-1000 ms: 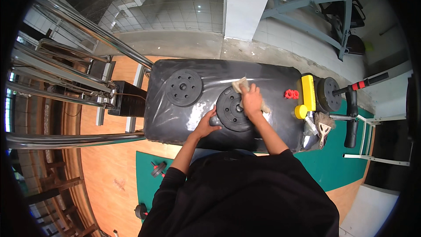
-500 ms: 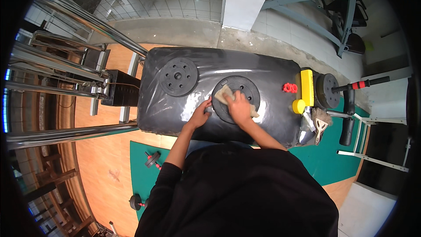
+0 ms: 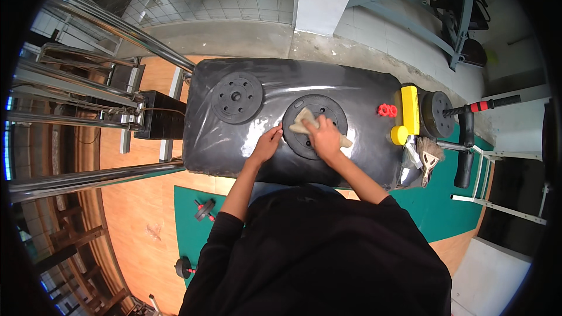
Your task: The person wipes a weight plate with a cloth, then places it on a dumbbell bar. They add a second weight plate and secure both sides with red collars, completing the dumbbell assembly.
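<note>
Taking the black weight plate [image 3: 316, 104] with the bolt-like holes as the dial's centre, and twelve o'clock at the top of the view, the right hand [image 3: 325, 139] lies over its middle and right side, fingers closed around a bunched beige cloth [image 3: 304, 120] pressed against the plate's face. The left hand [image 3: 267, 142] is at nine o'clock, loosely curled with its fingertips at the rim; whether it grips the edge cannot be told. The plate lies flat on a plastic-covered black padded bench [image 3: 363, 158]. A second weight plate [image 3: 236, 98] lies at ten o'clock, apart from the first. Between two and three sit red collars [image 3: 387, 110] and, farther out, a yellow oblong object [image 3: 410, 110]; a pale-handled brush [image 3: 432, 161] is between three and four. Near eight, a dumbbell [image 3: 204, 209] rests on green matting [image 3: 216, 240].
</note>
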Motion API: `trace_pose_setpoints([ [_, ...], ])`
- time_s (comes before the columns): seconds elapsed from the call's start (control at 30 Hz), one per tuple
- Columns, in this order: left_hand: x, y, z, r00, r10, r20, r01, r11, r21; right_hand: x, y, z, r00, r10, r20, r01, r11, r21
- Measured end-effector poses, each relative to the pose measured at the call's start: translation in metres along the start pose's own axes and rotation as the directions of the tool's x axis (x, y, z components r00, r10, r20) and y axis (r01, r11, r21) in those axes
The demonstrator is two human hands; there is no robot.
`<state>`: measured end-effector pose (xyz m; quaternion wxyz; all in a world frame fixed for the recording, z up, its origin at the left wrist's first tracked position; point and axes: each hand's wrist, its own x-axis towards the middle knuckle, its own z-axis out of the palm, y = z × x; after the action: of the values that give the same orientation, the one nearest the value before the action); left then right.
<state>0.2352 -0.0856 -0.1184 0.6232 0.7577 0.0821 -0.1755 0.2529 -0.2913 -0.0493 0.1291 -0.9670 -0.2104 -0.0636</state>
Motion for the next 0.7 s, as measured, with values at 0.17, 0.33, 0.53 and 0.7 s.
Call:
trace_pose_setpoints([
  [0.17, -0.001, 0.004, 0.000, 0.999, -0.002, 0.037, -0.002, 0.995, 0.096, -0.064, 0.003, -0.011, 0.936, -0.329, 0.127, 0.329, 0.944, 0.026],
  [0.33, 0.001, 0.002, 0.003, 0.996, 0.065, 0.059, -0.069, 0.995, 0.072, -0.053, 0.056, -0.030, 0.984, -0.167, 0.067, 0.169, 0.985, -0.031],
  [0.53, 0.016, -0.009, -0.001, 0.996, -0.008, 0.089, 0.005, 1.000, 0.031, -0.028, -0.004, 0.002, 0.999, -0.015, 0.034, 0.014, 1.000, 0.013],
  [0.7, 0.014, -0.008, 0.000, 0.998, -0.004, 0.061, 0.000, 0.997, 0.078, -0.061, -0.003, -0.017, 0.983, -0.087, 0.161, 0.098, 0.993, -0.064],
])
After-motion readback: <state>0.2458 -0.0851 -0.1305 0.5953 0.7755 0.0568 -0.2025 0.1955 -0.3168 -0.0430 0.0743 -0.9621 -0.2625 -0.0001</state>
